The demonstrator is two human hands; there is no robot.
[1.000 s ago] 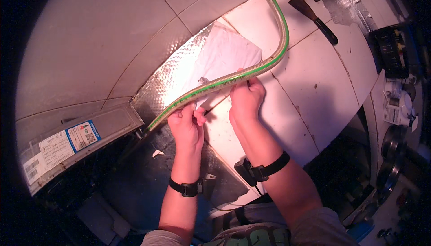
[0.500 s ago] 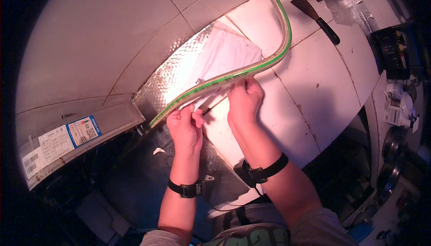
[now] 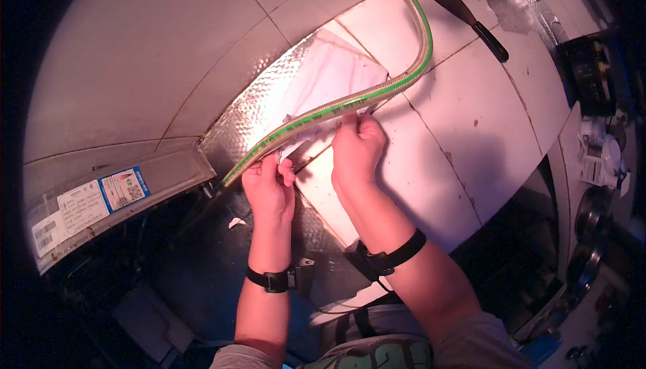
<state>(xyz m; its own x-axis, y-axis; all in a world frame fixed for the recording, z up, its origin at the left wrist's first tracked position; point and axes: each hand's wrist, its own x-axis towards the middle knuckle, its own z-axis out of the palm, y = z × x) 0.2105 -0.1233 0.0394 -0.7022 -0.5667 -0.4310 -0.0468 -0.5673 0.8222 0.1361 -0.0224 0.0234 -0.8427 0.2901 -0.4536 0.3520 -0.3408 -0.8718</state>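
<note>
A clear braided hose with a green stripe [image 3: 323,114] crosses in front of me, running from the top down to the left. Beyond and partly beneath it lies a thin, creased white sheet [image 3: 328,73]; whether it is paper or cloth I cannot tell. My left hand [image 3: 268,184] is closed in a pinch at the sheet's near edge, just below the hose. To its right, my right hand [image 3: 358,145] is also closed, its fingertips against the sheet's edge under the hose and partly hidden by it.
White tiles [image 3: 471,113] form the surface. A scraper with a black handle [image 3: 490,41] lies at the far right. Crinkled silver foil [image 3: 245,117] covers the left corner. A metal panel with labels [image 3: 171,170] juts in at left. White containers [image 3: 595,154] stand at right.
Both hands have shifted slightly left, still at the sheet's near edge. The whole view has also moved a little. The hose and sheet look nearly the same.
</note>
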